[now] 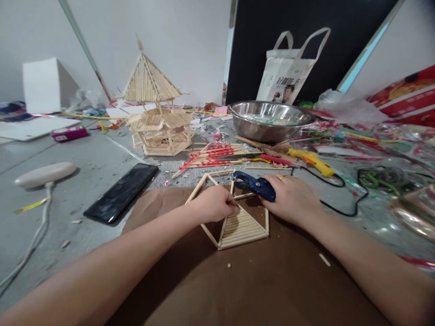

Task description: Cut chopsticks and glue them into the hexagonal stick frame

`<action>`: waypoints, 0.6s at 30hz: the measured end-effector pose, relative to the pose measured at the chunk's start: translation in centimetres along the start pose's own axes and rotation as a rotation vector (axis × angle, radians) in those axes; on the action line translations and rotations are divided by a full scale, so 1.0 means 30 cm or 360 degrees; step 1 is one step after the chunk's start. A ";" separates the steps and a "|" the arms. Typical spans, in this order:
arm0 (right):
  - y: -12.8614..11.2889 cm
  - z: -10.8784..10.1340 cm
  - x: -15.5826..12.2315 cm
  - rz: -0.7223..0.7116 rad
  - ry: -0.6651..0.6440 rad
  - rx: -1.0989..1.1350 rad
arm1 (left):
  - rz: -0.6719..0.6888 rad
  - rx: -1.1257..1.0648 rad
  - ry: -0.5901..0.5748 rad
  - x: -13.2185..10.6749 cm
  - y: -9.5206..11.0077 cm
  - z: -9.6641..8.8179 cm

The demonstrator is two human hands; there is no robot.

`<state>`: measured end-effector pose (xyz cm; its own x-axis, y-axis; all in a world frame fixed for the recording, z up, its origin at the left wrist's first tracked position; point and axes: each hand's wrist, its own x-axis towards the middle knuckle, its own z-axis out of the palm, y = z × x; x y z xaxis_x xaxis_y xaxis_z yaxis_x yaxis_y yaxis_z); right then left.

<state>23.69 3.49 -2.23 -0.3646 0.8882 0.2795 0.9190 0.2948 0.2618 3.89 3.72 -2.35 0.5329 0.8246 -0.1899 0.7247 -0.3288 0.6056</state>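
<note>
On brown paper (180, 290) lies a polygonal frame (210, 235) of thin wooden sticks. One triangular section is partly filled with a row of parallel sticks (244, 228). My left hand (215, 203) is closed in a pinch at the upper end of that row; whatever its fingertips hold is hidden. Wrapped around a dark blue hand tool (256, 185), my right hand (292, 199) rests over the frame's right side. The tool's curved end points left across the frame's back; its exact kind is unclear.
Behind stands a pagoda model (159, 108) of sticks. Nearby are red-marked sticks (217, 154), a metal basin (272, 120), a yellow-handled tool (312, 160) and black cord (356, 208). A phone (122, 192) and white corded device (47, 174) lie left.
</note>
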 end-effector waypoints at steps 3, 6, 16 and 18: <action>0.001 0.002 0.000 0.0000 -0.0007 -0.0009 | 0.0004 -0.0019 -0.0014 0.001 -0.002 -0.002; 0.001 0.001 0.000 0.0007 -0.0006 -0.0018 | -0.0038 -0.0083 -0.0085 0.001 -0.006 -0.007; -0.001 -0.002 -0.002 0.0011 -0.0020 -0.0020 | -0.0047 -0.0126 -0.0177 0.002 -0.017 -0.011; 0.000 -0.001 -0.001 0.0005 -0.0016 -0.0014 | -0.0033 -0.0146 -0.0185 0.001 -0.018 -0.010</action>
<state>23.70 3.44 -2.22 -0.3602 0.8926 0.2712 0.9187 0.2889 0.2692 3.39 4.06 -2.45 0.5691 0.7702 -0.2880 0.6960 -0.2647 0.6675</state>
